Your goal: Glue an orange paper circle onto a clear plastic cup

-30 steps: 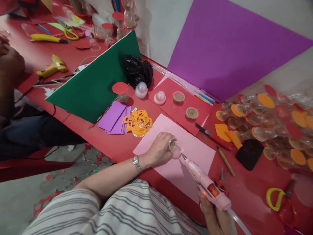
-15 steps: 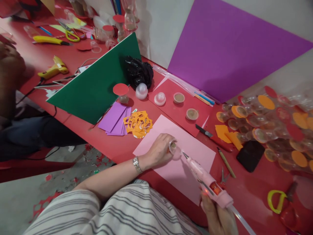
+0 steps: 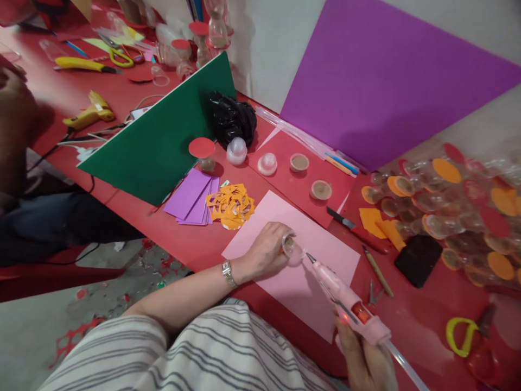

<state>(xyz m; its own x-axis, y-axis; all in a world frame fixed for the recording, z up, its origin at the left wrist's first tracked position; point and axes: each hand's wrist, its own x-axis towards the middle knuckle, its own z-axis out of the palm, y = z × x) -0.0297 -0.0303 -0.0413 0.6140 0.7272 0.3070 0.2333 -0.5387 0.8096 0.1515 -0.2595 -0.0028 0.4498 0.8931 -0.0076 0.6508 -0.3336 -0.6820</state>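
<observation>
Over a pink sheet [image 3: 309,296], my left hand [image 3: 268,250] grips a small clear plastic cup [image 3: 290,245] with brownish stuff inside, tilted on its side. A second clear piece seems to join it, though its outline is faint. My right hand [image 3: 360,355] is wrapped round a pink glue gun [image 3: 337,293] with a lit red light and a clear glue stick in its back end. The gun's metal nozzle points at the cup's rim, very close to it; whether they touch I cannot tell. Two sand-filled cups [image 3: 321,190] stand on a red sheet beyond.
A green board [image 3: 163,130] stands at left, beside a black plastic bag [image 3: 233,119]. Orange paper scraps [image 3: 231,205] and purple cards [image 3: 193,198] lie near my left hand. At right are a cutter [image 3: 354,229], scissors [image 3: 462,334] and piled clear cups [image 3: 448,217]. A co-worker's hand [image 3: 16,98] shows far left.
The glue gun's nozzle has shifted very slightly right, and the view has moved a touch. Both hands keep their holds.
</observation>
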